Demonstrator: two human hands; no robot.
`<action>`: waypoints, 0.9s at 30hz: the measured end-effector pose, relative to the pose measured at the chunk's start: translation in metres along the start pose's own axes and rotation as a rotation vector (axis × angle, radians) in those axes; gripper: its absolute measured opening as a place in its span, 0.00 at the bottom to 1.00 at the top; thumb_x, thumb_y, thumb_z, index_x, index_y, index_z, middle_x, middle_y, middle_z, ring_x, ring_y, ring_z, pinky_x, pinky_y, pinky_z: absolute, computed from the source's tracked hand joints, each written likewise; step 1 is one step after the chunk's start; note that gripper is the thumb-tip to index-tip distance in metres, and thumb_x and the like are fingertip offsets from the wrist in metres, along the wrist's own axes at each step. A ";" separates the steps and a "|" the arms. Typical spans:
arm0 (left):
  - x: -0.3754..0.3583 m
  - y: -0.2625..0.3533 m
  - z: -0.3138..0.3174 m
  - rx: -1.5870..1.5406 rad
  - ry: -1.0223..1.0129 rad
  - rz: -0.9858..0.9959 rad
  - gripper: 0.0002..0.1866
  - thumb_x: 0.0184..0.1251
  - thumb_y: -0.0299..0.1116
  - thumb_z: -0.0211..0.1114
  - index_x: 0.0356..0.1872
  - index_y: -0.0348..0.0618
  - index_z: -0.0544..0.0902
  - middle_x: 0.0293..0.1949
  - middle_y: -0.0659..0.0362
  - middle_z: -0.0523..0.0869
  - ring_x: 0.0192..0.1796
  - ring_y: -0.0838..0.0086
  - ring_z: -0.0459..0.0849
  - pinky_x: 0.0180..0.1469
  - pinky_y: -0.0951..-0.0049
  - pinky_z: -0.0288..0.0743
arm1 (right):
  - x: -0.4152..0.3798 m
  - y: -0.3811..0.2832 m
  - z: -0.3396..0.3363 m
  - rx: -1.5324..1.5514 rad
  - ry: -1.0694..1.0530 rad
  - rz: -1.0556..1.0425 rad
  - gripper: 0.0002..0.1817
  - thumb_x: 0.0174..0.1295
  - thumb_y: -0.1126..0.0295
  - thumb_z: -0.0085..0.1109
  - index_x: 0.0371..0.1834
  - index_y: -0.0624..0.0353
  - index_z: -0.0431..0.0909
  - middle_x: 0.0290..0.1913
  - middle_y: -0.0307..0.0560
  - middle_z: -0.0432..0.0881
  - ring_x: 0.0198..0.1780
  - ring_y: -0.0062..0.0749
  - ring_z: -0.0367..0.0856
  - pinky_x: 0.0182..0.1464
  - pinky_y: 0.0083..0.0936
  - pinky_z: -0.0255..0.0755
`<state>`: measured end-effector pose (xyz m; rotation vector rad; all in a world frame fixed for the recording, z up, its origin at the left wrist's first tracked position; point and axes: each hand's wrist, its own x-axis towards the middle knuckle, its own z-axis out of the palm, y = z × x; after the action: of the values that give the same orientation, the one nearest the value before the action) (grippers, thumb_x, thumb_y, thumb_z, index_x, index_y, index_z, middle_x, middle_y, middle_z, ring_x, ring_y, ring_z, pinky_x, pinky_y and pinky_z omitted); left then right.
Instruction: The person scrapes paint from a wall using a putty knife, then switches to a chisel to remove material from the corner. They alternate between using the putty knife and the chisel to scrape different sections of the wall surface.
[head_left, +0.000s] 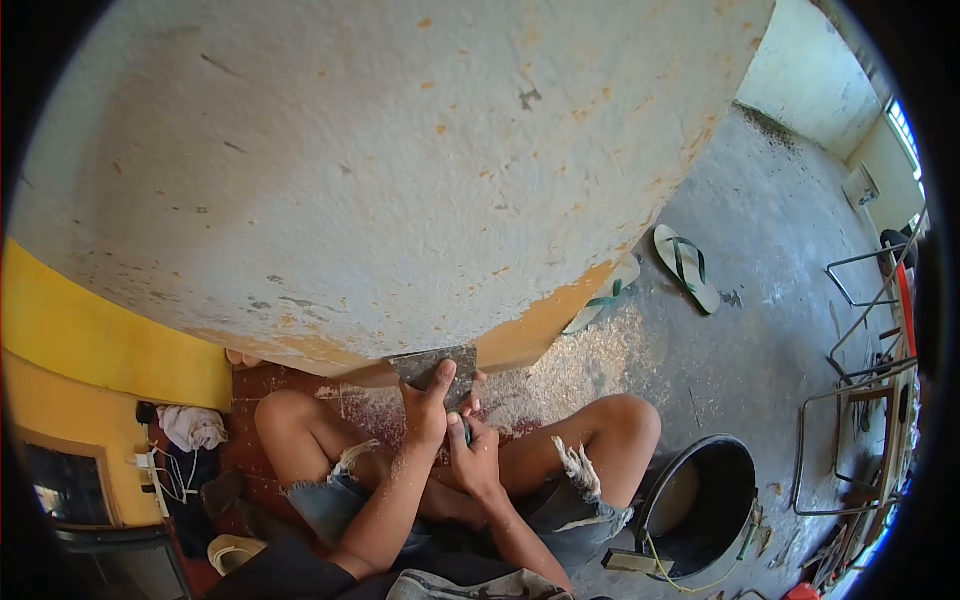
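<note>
The scraper is up against the foot of the pale wall, between the bent knees, its wide edge seeming to meet the lower border where an orange band shows. The left hand pinches the blade, thumb flat on its face and fingers curled behind; the right hand is closed round the handle, its thumb lying along it. From over here that looks a sensible hold: the right can push while the left steadies the metal and sets its slant. I'd want the blade kept low and its whole edge bearing evenly, since a dipped corner could gouge the wall. Short, even strokes should suit this awkward low spot better than one hard shove. The left fingertips seem rather near the working end, so I'd hold them well back from the edge in case it slips. Pale crumbs lie scattered over the floor, and dust clings to the forearms; turning the face aside seems wise. I cannot tell how hard the hands are pressing.
</note>
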<state>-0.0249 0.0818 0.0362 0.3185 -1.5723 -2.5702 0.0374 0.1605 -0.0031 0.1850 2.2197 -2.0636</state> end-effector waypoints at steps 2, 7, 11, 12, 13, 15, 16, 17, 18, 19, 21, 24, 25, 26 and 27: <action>-0.005 -0.005 -0.004 0.010 0.005 -0.016 0.20 0.70 0.44 0.66 0.42 0.33 0.78 0.29 0.48 0.85 0.18 0.69 0.80 0.17 0.75 0.70 | 0.003 -0.006 -0.003 0.017 0.002 0.029 0.20 0.71 0.60 0.58 0.29 0.70 0.77 0.16 0.46 0.69 0.22 0.21 0.64 0.26 0.31 0.64; -0.003 -0.002 0.000 0.001 0.030 -0.020 0.21 0.70 0.45 0.66 0.42 0.32 0.79 0.29 0.49 0.85 0.18 0.69 0.80 0.17 0.75 0.70 | 0.002 0.001 -0.003 -0.001 0.005 -0.010 0.20 0.71 0.60 0.58 0.30 0.70 0.77 0.16 0.46 0.68 0.23 0.20 0.65 0.27 0.30 0.65; -0.008 -0.006 -0.007 0.016 0.028 -0.040 0.20 0.70 0.45 0.66 0.43 0.33 0.79 0.29 0.50 0.85 0.19 0.69 0.79 0.18 0.74 0.70 | -0.005 0.002 -0.001 -0.008 0.026 0.000 0.20 0.71 0.60 0.58 0.31 0.70 0.77 0.16 0.46 0.67 0.24 0.19 0.64 0.27 0.30 0.66; -0.007 -0.006 -0.005 0.004 0.028 -0.035 0.20 0.70 0.45 0.66 0.42 0.33 0.79 0.29 0.49 0.85 0.18 0.69 0.79 0.17 0.74 0.70 | -0.005 0.003 -0.002 -0.027 0.021 0.006 0.20 0.71 0.60 0.58 0.31 0.69 0.77 0.17 0.46 0.67 0.25 0.18 0.64 0.27 0.30 0.66; -0.003 -0.003 0.000 -0.011 0.016 -0.014 0.20 0.70 0.44 0.66 0.41 0.33 0.79 0.29 0.49 0.85 0.18 0.69 0.80 0.17 0.74 0.70 | 0.000 0.001 -0.004 -0.044 0.021 -0.007 0.20 0.71 0.60 0.58 0.31 0.69 0.77 0.17 0.46 0.67 0.25 0.18 0.64 0.28 0.30 0.66; -0.003 0.000 -0.001 -0.003 0.009 -0.008 0.20 0.70 0.45 0.66 0.41 0.32 0.79 0.29 0.49 0.85 0.18 0.68 0.81 0.17 0.74 0.71 | 0.001 -0.004 -0.004 -0.027 -0.001 0.016 0.19 0.71 0.60 0.59 0.32 0.69 0.77 0.17 0.46 0.67 0.25 0.18 0.64 0.28 0.30 0.66; 0.000 0.003 0.000 -0.003 0.001 -0.004 0.20 0.69 0.45 0.66 0.41 0.33 0.79 0.29 0.49 0.85 0.19 0.68 0.81 0.17 0.74 0.71 | 0.002 -0.012 -0.003 -0.019 0.012 -0.006 0.19 0.71 0.60 0.59 0.32 0.69 0.77 0.17 0.46 0.67 0.25 0.19 0.64 0.28 0.30 0.66; -0.003 0.004 -0.001 -0.001 0.003 -0.016 0.20 0.69 0.45 0.66 0.42 0.33 0.79 0.29 0.48 0.85 0.19 0.68 0.81 0.17 0.74 0.72 | 0.000 -0.012 -0.003 -0.013 0.022 -0.009 0.19 0.71 0.60 0.59 0.32 0.69 0.77 0.17 0.46 0.67 0.25 0.19 0.64 0.28 0.30 0.66; -0.003 0.007 0.001 -0.017 0.011 -0.040 0.21 0.69 0.46 0.67 0.42 0.33 0.79 0.29 0.48 0.85 0.19 0.68 0.81 0.17 0.74 0.72 | -0.004 -0.006 -0.003 -0.013 0.020 0.013 0.19 0.71 0.60 0.59 0.32 0.69 0.77 0.17 0.46 0.67 0.25 0.19 0.64 0.28 0.30 0.66; -0.011 0.002 -0.002 -0.011 0.027 -0.064 0.21 0.69 0.46 0.67 0.42 0.33 0.79 0.29 0.48 0.85 0.19 0.68 0.81 0.17 0.74 0.72 | -0.012 -0.001 -0.003 -0.025 0.011 0.038 0.19 0.71 0.60 0.59 0.32 0.69 0.77 0.17 0.46 0.67 0.24 0.19 0.64 0.28 0.30 0.66; -0.003 -0.004 0.000 -0.009 0.039 -0.033 0.21 0.69 0.45 0.67 0.42 0.33 0.79 0.28 0.48 0.85 0.18 0.68 0.81 0.17 0.74 0.71 | 0.001 0.003 -0.005 -0.045 0.010 0.006 0.18 0.70 0.61 0.59 0.33 0.69 0.78 0.17 0.46 0.68 0.24 0.19 0.64 0.28 0.29 0.66; -0.001 -0.003 -0.003 0.011 0.004 -0.030 0.21 0.69 0.45 0.67 0.42 0.33 0.78 0.29 0.48 0.85 0.19 0.68 0.81 0.17 0.74 0.71 | 0.001 0.004 0.000 0.020 0.028 0.031 0.18 0.70 0.61 0.59 0.32 0.69 0.77 0.16 0.44 0.67 0.24 0.19 0.63 0.27 0.29 0.65; -0.003 -0.004 -0.005 0.021 0.001 -0.044 0.21 0.69 0.45 0.67 0.43 0.34 0.77 0.30 0.49 0.85 0.19 0.68 0.81 0.17 0.74 0.71 | -0.001 0.005 0.001 0.041 0.027 0.032 0.18 0.70 0.61 0.59 0.32 0.69 0.77 0.16 0.44 0.67 0.24 0.19 0.63 0.26 0.29 0.65; -0.004 -0.007 -0.005 -0.004 0.030 -0.044 0.20 0.69 0.46 0.67 0.41 0.33 0.78 0.28 0.50 0.85 0.19 0.69 0.80 0.18 0.74 0.71 | -0.007 0.009 0.001 0.041 0.019 0.063 0.18 0.70 0.61 0.59 0.32 0.69 0.77 0.16 0.44 0.67 0.24 0.19 0.63 0.26 0.29 0.65; -0.007 -0.012 -0.009 0.000 0.040 -0.057 0.20 0.69 0.46 0.67 0.41 0.33 0.78 0.28 0.50 0.85 0.19 0.69 0.80 0.18 0.74 0.71 | -0.006 0.010 0.000 0.022 0.020 0.051 0.19 0.70 0.61 0.59 0.31 0.69 0.77 0.16 0.44 0.67 0.23 0.19 0.63 0.26 0.29 0.64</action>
<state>-0.0155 0.0815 0.0223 0.4176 -1.5724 -2.5891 0.0451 0.1609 -0.0123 0.2619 2.1804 -2.0693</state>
